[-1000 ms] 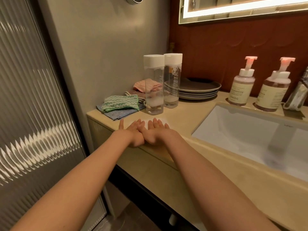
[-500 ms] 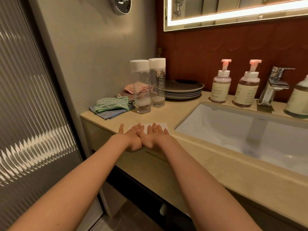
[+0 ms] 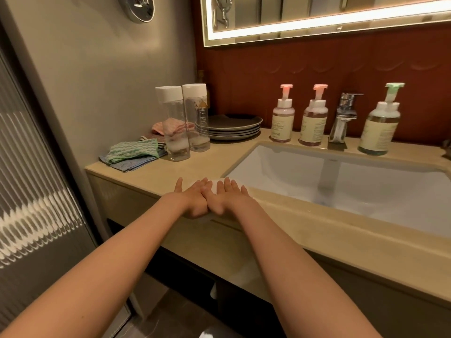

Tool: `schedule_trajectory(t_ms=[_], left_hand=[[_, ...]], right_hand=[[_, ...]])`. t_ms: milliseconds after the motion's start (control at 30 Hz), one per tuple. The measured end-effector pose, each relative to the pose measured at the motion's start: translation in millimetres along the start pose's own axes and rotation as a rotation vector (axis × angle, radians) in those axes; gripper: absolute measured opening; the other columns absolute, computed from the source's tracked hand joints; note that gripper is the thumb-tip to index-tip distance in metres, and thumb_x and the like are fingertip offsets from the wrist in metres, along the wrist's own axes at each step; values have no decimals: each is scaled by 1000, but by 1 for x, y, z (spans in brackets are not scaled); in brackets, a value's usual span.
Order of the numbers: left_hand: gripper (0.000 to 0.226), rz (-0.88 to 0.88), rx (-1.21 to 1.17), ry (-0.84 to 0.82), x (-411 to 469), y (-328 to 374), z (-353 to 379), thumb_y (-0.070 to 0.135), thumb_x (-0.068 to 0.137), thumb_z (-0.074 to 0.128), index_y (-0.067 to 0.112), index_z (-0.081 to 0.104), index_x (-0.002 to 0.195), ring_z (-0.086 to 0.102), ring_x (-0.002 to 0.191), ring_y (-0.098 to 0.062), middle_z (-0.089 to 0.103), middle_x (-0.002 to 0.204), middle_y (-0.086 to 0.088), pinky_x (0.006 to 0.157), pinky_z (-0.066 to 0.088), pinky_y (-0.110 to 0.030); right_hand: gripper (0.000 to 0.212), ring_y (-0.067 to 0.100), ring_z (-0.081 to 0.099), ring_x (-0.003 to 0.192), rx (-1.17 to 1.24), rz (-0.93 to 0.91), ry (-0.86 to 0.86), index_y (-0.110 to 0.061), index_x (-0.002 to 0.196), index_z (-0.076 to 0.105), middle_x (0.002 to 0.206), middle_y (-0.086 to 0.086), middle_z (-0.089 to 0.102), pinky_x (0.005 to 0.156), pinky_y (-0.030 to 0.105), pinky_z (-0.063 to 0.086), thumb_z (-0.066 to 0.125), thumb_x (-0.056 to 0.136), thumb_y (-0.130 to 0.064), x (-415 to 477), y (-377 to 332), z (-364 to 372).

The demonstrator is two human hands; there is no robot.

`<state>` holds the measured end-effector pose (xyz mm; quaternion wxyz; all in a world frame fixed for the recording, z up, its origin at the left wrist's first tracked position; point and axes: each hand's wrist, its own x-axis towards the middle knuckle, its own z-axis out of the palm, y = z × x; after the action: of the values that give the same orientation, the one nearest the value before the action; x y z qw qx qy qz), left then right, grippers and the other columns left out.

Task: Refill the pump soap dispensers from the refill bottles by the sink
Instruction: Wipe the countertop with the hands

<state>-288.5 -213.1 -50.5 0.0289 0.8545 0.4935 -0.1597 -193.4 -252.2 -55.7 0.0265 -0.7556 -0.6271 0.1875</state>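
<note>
Pump soap dispensers (image 3: 282,118) stood with their pumps on along the back rim of the sink (image 3: 280,164): two pink-topped at its back left, and a green-topped dispenser (image 3: 380,125) at its back right. The refill bottles (image 3: 173,128) stood well to the sink's left, upright, lids on, side by side and seemingly touching.

That pairing looked like the main hazard. Both bottles were tall and narrow, so a careless grab at one would likely topple its neighbour toward the plates (image 3: 234,128) behind it, also left of the sink. Pouring into a narrow dispenser neck away from the sink could also leave soap on the counter (slippery stuff), so filling over the sink seemed wiser.

Both arms reached forward. The left hand (image 3: 192,198) and right hand (image 3: 227,197) lay palm down just off the sink's front-left corner, touching each other along the thumb side. Their fingers were straight and slightly apart, and they held nothing.
</note>
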Motion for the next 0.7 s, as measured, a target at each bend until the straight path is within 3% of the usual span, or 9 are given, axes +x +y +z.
schedule_trajectory(t_ms=[700], left_hand=[[65, 226, 40, 58, -20, 115, -2, 44, 99, 21, 17, -12, 148, -14, 143, -12, -13, 157, 0, 109, -20, -48]], right_hand=[[69, 19, -13, 145, 28, 187, 75, -14, 152, -4, 158, 6, -13, 117, 40, -7, 2, 97, -55, -81, 100, -5]])
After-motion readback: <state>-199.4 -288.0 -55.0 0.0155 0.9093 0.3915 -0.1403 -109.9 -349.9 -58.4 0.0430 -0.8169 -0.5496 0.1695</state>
